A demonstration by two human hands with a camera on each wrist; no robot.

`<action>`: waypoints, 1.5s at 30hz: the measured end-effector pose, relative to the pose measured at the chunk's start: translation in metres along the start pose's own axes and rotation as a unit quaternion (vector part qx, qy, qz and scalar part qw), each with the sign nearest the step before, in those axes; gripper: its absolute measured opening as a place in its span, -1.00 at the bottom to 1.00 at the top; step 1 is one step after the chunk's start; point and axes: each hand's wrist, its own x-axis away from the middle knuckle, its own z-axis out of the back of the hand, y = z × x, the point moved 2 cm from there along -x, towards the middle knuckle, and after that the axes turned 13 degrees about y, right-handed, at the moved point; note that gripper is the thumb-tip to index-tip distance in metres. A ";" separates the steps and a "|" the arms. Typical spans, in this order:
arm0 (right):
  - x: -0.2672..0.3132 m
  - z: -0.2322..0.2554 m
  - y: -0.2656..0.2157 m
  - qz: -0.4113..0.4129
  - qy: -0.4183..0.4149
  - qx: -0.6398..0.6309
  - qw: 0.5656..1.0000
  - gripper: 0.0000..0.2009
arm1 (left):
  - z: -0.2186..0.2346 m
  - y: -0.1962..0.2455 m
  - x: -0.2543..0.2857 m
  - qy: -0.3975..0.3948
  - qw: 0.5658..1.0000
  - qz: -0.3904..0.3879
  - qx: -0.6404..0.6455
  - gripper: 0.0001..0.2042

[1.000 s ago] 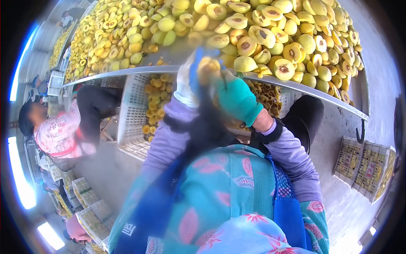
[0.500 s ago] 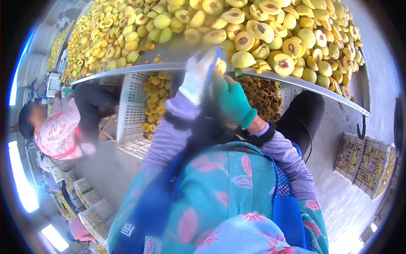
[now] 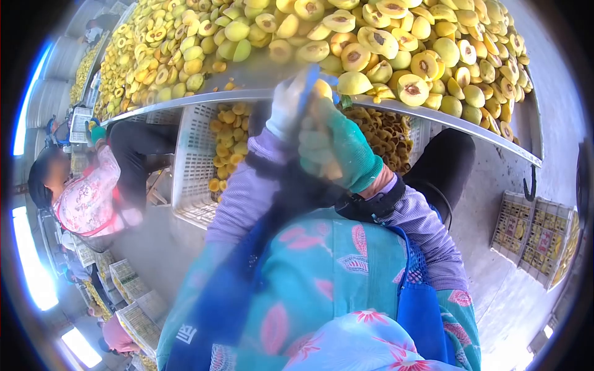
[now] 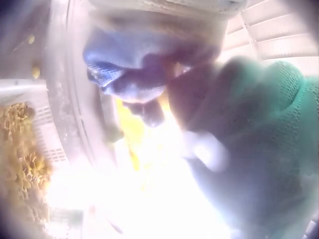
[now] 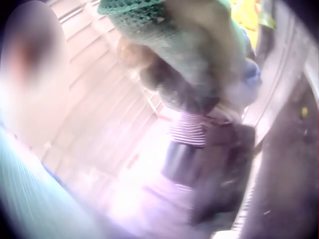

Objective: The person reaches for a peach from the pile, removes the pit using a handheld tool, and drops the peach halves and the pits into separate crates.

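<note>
My left hand, in a white glove with blue fingers, meets my right hand, in a teal glove with a pale palm, in front of the table edge. A piece of yellow stone fruit is gripped between them at the fingertips. In the left wrist view the blue fingers curl over yellow flesh, partly washed out by glare. The fingers of the right hand are bent inward, and its grip is partly blurred. An orange-brown lump shows by the teal glove in the right wrist view.
Halved yellow stone fruit is heaped on a metal-edged table. Below stand a white crate of yellow halves and a container of brownish pieces. Filled crates stand at right; another person sits at left.
My right hand has turned so its pale palm side and bent fingers show. My left hand has stayed close beside it. The seated person's hand at left has risen.
</note>
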 end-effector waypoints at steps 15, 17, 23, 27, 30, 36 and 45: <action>0.012 -0.008 -0.001 -0.107 -0.328 -0.099 0.933 -0.60 | 0.031 0.007 0.018 0.018 0.992 0.039 -0.119 -0.70; 0.001 0.041 0.002 -0.114 -0.202 -0.124 0.965 -0.63 | 0.085 -0.004 0.014 -0.020 0.960 0.021 -0.279 -0.68; -0.002 0.061 0.007 0.093 0.138 0.144 0.976 -0.70 | 0.073 -0.052 -0.083 -0.174 0.857 0.232 -0.427 -0.50; -0.009 0.044 -0.004 0.132 0.072 0.121 0.981 -0.79 | 0.023 -0.107 -0.096 -0.258 0.846 0.208 -0.417 -0.48; -0.055 0.071 -0.005 0.463 0.140 0.408 0.775 -0.86 | 0.033 -0.133 -0.076 -0.201 0.898 0.243 -0.306 -0.52; -0.028 0.001 -0.028 0.510 0.163 0.606 0.589 -0.83 | 0.050 -0.051 -0.027 -0.110 0.981 0.140 0.075 -0.71; -0.011 0.005 -0.016 0.505 0.168 0.555 0.640 -0.86 | 0.023 -0.001 -0.013 -0.066 0.989 -0.008 -0.134 -0.69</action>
